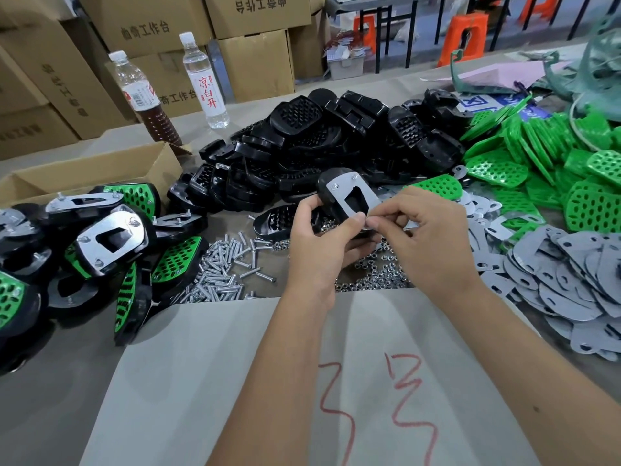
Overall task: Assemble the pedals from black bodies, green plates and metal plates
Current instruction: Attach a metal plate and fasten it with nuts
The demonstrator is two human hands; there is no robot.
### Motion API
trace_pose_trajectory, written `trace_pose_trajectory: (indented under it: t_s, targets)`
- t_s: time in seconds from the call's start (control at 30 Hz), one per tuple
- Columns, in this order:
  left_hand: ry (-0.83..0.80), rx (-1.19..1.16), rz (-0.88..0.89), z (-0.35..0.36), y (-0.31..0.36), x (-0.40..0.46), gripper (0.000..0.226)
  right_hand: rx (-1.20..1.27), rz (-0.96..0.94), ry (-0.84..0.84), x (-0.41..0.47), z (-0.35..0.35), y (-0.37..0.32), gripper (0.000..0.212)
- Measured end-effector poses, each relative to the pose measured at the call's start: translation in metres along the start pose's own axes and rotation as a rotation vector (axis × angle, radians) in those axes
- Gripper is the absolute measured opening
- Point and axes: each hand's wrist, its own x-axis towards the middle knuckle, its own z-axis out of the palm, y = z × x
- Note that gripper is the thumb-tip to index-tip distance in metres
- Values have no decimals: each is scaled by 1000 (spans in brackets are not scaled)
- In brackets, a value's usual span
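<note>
My left hand grips a black pedal body held above the table, with a metal plate lying on its upper face and two screw ends poking through it. My right hand pinches at the plate's near corner with thumb and forefinger; what it pinches is too small to tell. A heap of black bodies lies behind the hands. Green plates are piled at the right, and grey metal plates lie in front of them.
Assembled pedals are piled at the left. Loose screws and nuts lie below my hands, beside a grey sheet with red marks. An open carton, two bottles and stacked boxes stand behind.
</note>
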Motion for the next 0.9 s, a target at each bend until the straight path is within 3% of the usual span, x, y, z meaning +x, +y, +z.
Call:
trace_pose_trajectory:
  t_s: [0.23,0.6,0.8,0.9]
  targets:
    - [145,125,88,4,-7,1,40,10,79,-22,-2,4,0,11]
    - [127,101,10,-2,-2,3,40,-4,-76,-134,1,0,0,11]
    - [126,153,54,-1,-3,2,38,46,57,-103,0,0,0,11]
    - [133,163,49,0,-2,1,37,9,-42,-151,1,-2,-1,10]
